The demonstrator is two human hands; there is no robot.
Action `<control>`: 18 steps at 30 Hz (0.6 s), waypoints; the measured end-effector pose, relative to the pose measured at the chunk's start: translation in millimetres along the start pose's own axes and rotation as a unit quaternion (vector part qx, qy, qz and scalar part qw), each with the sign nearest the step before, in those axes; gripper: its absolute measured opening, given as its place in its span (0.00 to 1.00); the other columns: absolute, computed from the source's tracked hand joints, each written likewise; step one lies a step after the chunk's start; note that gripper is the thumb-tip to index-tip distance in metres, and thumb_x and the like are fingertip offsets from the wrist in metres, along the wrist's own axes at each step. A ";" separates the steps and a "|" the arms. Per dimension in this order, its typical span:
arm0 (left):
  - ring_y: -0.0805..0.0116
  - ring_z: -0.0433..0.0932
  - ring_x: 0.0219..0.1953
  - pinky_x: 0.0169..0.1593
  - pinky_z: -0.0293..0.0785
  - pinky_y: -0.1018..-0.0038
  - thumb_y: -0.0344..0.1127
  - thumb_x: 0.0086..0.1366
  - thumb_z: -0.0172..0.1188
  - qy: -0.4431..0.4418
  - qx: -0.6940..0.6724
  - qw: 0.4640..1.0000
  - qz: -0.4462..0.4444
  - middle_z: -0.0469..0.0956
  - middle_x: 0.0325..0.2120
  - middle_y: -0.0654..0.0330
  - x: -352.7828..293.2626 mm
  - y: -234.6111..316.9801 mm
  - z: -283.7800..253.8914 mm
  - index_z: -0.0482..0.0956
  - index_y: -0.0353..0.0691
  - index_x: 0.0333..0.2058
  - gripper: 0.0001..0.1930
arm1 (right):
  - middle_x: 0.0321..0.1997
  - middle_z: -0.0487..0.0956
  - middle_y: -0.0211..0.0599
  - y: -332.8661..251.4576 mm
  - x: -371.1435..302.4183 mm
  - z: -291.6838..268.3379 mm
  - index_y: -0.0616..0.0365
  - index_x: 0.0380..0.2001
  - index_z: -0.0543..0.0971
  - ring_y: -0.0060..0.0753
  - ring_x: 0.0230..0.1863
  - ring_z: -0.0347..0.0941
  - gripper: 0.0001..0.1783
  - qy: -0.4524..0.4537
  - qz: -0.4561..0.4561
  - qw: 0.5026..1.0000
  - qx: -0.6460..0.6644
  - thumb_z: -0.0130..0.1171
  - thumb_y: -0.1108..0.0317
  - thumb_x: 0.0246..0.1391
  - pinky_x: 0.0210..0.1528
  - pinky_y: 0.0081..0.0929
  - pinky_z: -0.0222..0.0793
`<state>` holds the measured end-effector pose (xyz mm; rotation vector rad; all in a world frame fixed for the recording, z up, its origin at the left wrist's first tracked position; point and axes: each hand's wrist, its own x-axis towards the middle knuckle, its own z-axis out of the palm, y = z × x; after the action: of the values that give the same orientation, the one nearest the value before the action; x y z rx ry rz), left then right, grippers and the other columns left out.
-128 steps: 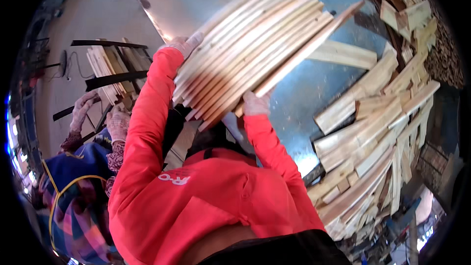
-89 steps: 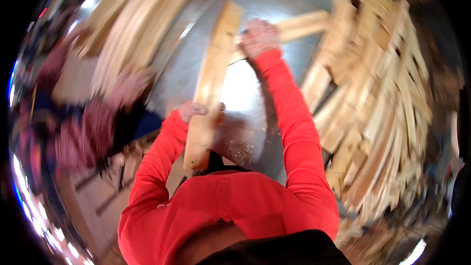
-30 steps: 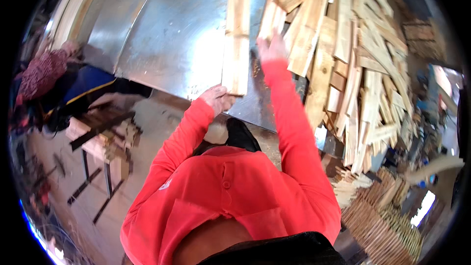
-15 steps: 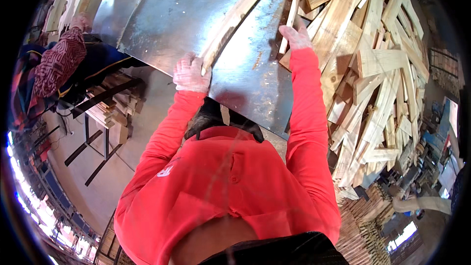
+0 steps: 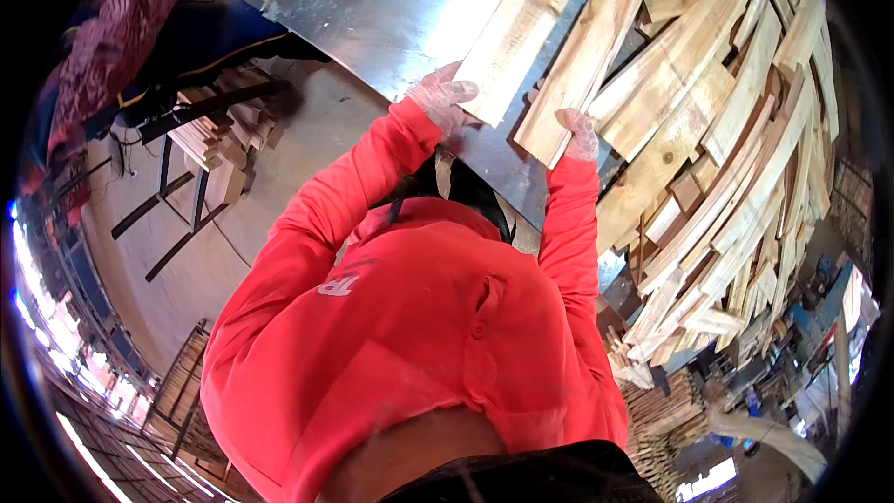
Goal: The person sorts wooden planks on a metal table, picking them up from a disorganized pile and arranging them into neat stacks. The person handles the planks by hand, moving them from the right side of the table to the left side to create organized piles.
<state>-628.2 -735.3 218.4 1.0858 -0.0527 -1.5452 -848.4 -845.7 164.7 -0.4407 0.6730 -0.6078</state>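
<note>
Two wooden slats, one under each gloved hand, on the sheet-metal table.

I have my left hand (image 5: 441, 98) curled over the near end of the left slat (image 5: 517, 28), fingers wrapped on its edge, and my right hand (image 5: 579, 133) pressed on the near end of the right slat (image 5: 587, 47); both slats run toward 1 o'clock across the sheet-metal table (image 5: 372, 9). Half a second ago only one thin strip lay under my left hand and my right was reaching into the heap, so a second piece has now come beside the first. The loose slat pile (image 5: 736, 130) spreads from 1 to 4 o'clock; a co-worker's patterned sleeve (image 5: 116, 33) sits at 10 o'clock, above a slat-loaded metal stand (image 5: 209, 144).
</note>
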 end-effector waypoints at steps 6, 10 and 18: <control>0.64 0.75 0.45 0.47 0.74 0.68 0.40 0.60 0.61 -0.043 0.050 0.994 0.092 0.74 0.47 0.56 -107.8 6.4 -40.1 0.65 0.35 0.59 0.30 | 0.51 0.75 0.49 8.9 9.8 -18.3 0.72 0.58 0.65 0.48 0.50 0.75 0.49 -0.029 -0.001 1.000 0.009 0.74 0.54 0.38 0.50 0.42 0.77; 0.61 0.75 0.51 0.51 0.74 0.64 0.36 0.61 0.60 0.279 0.225 0.932 0.058 0.73 0.52 0.53 -256.8 -36.1 -147.4 0.65 0.37 0.60 0.29 | 0.47 0.78 0.49 1.2 6.0 -9.7 0.72 0.54 0.69 0.46 0.47 0.77 0.41 0.002 0.005 1.000 -0.010 0.71 0.59 0.39 0.48 0.39 0.78; 0.58 0.76 0.47 0.46 0.77 0.60 0.34 0.61 0.60 0.654 -0.140 0.739 0.081 0.74 0.51 0.53 -507.1 -169.6 -281.9 0.64 0.43 0.61 0.28 | 0.46 0.79 0.49 50.3 22.0 -23.9 0.63 0.51 0.73 0.50 0.46 0.78 0.27 0.200 -0.060 0.912 -0.353 0.62 0.68 0.45 0.50 0.43 0.76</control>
<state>-636.0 -132.5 261.0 1.6300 0.9912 -0.3325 -832.3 -827.0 110.1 -1.0546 1.2746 -0.5628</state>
